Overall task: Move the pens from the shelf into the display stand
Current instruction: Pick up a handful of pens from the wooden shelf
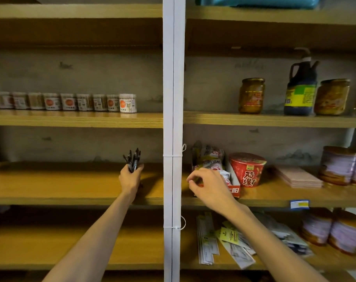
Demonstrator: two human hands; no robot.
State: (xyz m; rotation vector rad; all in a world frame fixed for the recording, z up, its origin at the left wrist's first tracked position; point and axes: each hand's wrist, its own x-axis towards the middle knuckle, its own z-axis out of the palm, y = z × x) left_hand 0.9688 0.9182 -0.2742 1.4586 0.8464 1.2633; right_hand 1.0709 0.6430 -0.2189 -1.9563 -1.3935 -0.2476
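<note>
The left hand [130, 179] clenches a bundle of dark pens [133, 159] above the wooden shelf [71, 186], barrels half hidden. The right hand [208, 185] pinches loosely, contents unclear, beside a red noodle cup [247, 169] with blurred Chinese lettering.

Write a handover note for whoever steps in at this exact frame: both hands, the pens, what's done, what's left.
Left hand: closed around a bundle of dark pens, upright, above the shelf board left of the white post.
Right hand: fingers curled, nothing visibly held, in front of the snack box beside the red noodle cup.
Done: pens gathered off the shelf.
Left: no display stand in view; find it and load the pens.
</note>
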